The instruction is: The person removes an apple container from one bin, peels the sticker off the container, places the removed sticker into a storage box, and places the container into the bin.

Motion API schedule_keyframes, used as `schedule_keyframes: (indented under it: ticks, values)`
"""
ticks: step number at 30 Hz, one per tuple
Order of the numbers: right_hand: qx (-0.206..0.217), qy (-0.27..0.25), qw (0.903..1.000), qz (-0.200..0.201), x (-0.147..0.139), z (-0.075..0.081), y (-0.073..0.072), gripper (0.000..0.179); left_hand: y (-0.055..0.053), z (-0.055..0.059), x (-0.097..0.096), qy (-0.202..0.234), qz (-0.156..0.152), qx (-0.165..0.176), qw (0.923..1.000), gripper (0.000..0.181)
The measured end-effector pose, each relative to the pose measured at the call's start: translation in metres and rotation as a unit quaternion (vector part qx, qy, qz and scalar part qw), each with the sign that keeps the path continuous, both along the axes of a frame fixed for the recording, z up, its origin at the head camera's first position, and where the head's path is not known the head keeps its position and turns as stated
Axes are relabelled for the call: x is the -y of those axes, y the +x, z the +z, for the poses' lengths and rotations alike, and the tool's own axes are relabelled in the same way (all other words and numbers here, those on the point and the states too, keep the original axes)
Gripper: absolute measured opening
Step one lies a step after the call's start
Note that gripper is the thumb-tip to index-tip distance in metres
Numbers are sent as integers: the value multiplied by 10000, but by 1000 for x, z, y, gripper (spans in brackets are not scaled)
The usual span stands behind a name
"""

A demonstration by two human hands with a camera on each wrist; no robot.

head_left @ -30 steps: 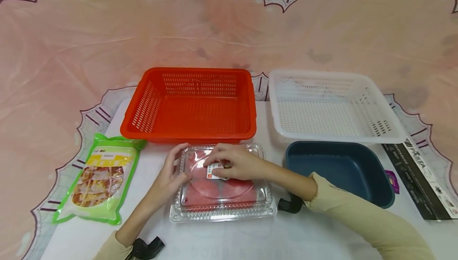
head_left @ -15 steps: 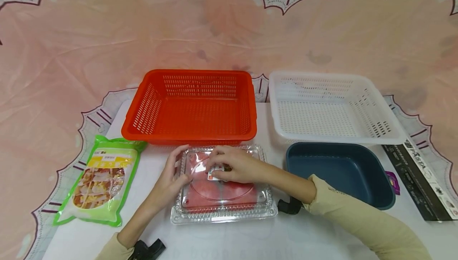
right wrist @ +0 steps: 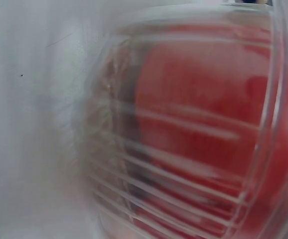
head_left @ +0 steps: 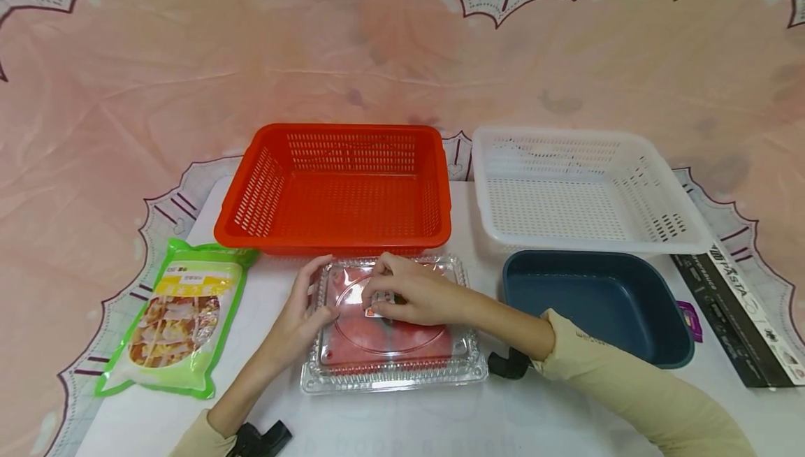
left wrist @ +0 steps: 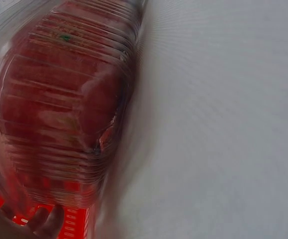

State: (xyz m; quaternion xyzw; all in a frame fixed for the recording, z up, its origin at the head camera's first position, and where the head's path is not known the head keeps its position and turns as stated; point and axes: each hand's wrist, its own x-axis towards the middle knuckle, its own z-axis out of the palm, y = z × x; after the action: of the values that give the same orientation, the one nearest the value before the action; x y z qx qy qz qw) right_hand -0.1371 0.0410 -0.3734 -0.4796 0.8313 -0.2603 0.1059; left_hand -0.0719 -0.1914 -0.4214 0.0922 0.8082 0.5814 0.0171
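A clear plastic clamshell box [head_left: 396, 372] with round red contents, likely tomatoes, lies in front of the red basket. My left hand [head_left: 302, 314] holds it at its left side, thumb on the lid and fingers along the far left corner. That box's ribbed wall [left wrist: 59, 114] fills much of the left wrist view. Over the middle of the lid, my right hand [head_left: 424, 293] has bent fingers at a small white label [head_left: 371, 309], thumb and fingertips pinching its edge. The hand hides part of the label. In the right wrist view only the box's side [right wrist: 194, 114] shows, blurred.
Behind the box stand a red basket [head_left: 333, 239] and a white basket [head_left: 591, 240]. A dark blue bin [head_left: 591, 317] is at right, beside a purple packet [head_left: 690, 321] and a long black-and-white box [head_left: 736, 317]. At left lies a green food bag [head_left: 170, 331].
My right hand has shifted slightly to the right on the lid, its fingers more bent at the label. The left hand stays put on the box.
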Motion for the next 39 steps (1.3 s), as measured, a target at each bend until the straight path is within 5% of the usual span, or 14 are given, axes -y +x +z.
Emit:
schedule_keyframes:
  ticks: [10, 39]
  values:
    - [128, -95, 9997, 190, 0, 0, 0, 24, 0, -1, -1, -102, 79, -53, 9999, 70]
    - [270, -12, 9996, 11, 0, -1, 3, 9, 1, 0, -3, -78, 92, -10, 9999, 71]
